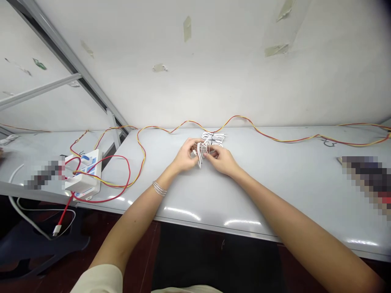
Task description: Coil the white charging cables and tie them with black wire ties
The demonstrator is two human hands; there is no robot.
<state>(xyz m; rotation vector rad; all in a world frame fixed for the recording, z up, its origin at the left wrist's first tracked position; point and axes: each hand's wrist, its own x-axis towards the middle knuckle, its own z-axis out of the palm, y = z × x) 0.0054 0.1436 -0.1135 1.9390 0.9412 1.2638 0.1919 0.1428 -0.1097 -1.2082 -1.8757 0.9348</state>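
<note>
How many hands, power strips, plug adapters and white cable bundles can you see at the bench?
Hands: 2 (left hand, right hand)
White cable bundle: 1
Power strip: 1
White plug adapter: 1
Total: 5

Bright, even light, glare streaks on the pale tabletop [275, 191], faint shadows, wide-angle bowing at the edges

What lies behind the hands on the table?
Behind the left hand and right hand lies a coiled white cable, then a red and yellow wire. The cable's part between the hands is covered.
</note>
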